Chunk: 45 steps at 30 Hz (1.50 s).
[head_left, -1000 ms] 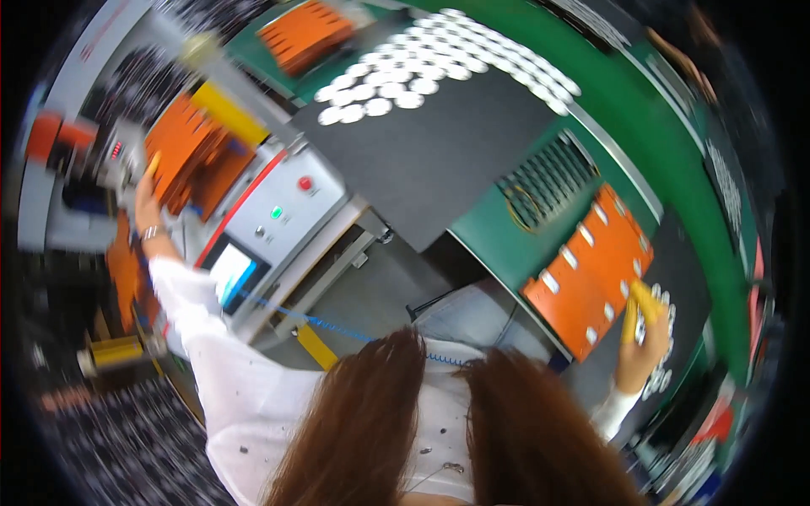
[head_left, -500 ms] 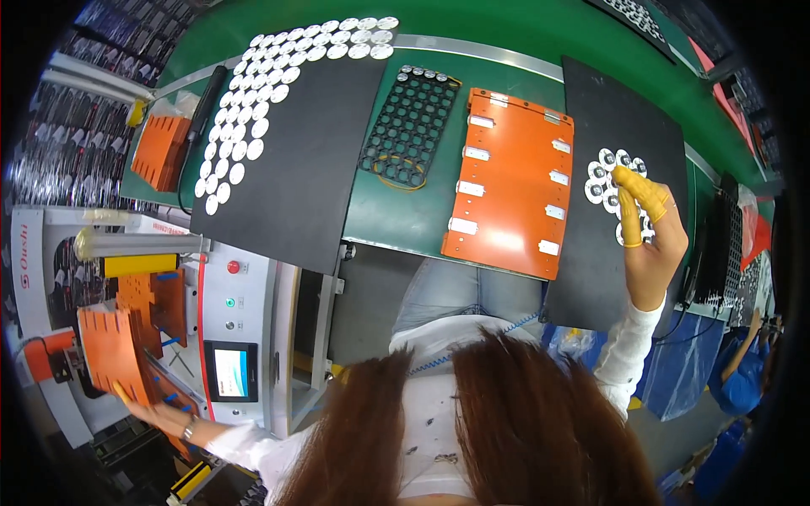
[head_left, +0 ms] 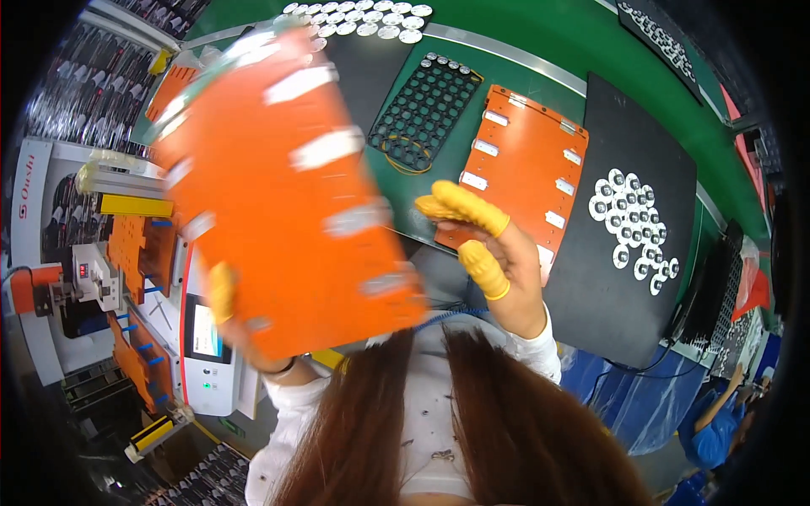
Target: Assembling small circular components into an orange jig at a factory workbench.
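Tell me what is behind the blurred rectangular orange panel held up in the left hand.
Behind the rectangular orange panel, part of a flat black mat and some round white discs show past its edge. What the panel covers cannot be seen.

The plate [head_left: 287, 211] is orange, flat and rectangular, with pale inserts [head_left: 327, 149] along both long edges. It is raised and tilted, held near its lower left corner by the left hand [head_left: 242, 339]; motion blurs its outline. A similar second plate [head_left: 533, 156] lies face up on the green bench [head_left: 396, 194], its near left corner partly covered by the open right hand [head_left: 509, 253].
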Tool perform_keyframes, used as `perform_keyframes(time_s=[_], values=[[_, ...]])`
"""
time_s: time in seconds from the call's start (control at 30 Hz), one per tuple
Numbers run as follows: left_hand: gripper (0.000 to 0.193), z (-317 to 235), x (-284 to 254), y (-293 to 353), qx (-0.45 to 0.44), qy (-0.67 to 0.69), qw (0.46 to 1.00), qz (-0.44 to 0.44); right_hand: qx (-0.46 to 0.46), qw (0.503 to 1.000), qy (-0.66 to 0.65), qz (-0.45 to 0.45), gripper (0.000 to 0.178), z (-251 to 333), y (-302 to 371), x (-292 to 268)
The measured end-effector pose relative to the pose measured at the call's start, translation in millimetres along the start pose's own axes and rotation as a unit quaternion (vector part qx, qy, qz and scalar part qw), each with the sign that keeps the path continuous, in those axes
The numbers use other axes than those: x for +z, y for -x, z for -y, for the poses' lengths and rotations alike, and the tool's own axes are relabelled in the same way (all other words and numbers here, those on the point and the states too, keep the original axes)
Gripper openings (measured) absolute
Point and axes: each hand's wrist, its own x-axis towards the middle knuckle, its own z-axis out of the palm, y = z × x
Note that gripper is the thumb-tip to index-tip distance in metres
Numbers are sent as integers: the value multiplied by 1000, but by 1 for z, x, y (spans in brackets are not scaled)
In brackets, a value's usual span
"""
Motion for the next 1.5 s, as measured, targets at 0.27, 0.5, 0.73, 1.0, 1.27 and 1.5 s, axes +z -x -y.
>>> perform_keyframes(time_s=[0.27,0.5,0.73,1.0,1.27,1.5], values=[[45,50,121,44,-263,144,893,335,157,945,-244,-155,65,5,39,-69],[46,65,159,60,-313,138,837,427,167,928,-230,-242,55,-15,90,-95],[33,100,158,35,37,-177,917,356,86,934,-172,-300,54,-38,132,-121],[51,122,173,43,-234,-105,890,378,70,796,-393,-455,87,-46,170,-147],[46,129,181,26,-336,-111,810,467,67,797,-350,-487,80,-33,191,-158],[45,130,188,28,-398,16,790,466,52,795,-308,-521,75,-16,208,-163]])
